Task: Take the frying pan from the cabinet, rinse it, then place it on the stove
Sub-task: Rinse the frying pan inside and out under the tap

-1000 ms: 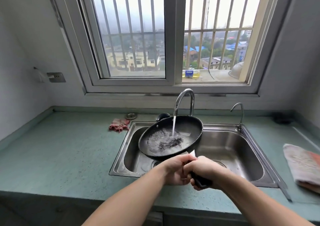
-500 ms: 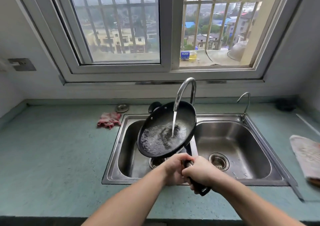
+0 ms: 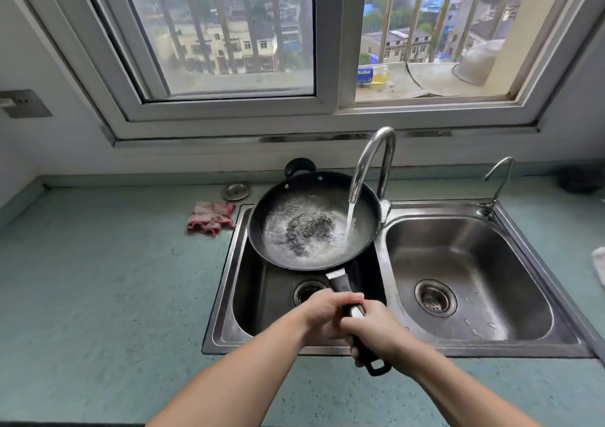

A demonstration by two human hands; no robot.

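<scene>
A black frying pan hangs over the left basin of the steel double sink, nearly level. Water runs from the curved tap into the pan's right side and swirls inside. My left hand and my right hand both grip the pan's black handle, left just ahead of right. The handle's looped end sticks out below my right hand.
A red checked cloth and a metal drain plug lie on the green counter left of the sink. A small second tap stands behind the right basin. A cloth lies at the right edge. Barred window behind.
The pan has tipped back from a steep tilt to almost level and shifted left under the stream. The view has dropped closer to the sink.
</scene>
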